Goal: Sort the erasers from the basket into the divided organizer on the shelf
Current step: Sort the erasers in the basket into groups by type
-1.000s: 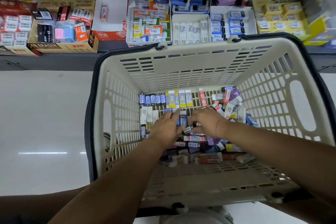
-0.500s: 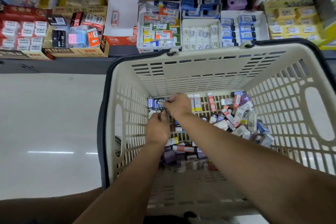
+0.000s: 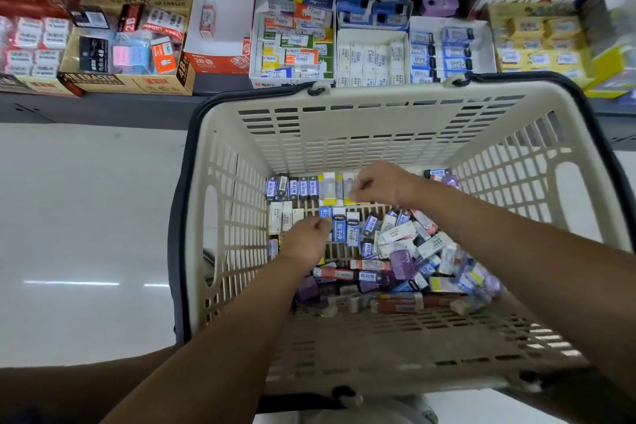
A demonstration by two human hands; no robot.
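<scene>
2 hands (image 3: 304,237) (image 3: 378,182), 1 basket (image 3: 344,134)

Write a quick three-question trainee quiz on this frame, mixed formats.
1. True or false: the left hand and right hand are both inside the basket.
2. The jumbled eraser pile lies toward the basket's: A) left wall B) right wall C) far-left corner.
3. Fill in: along the far wall, the dark blue erasers stand to the ___ of the yellow-and-white erasers.
Key: 1 true; 2 B; 3 left.
</scene>
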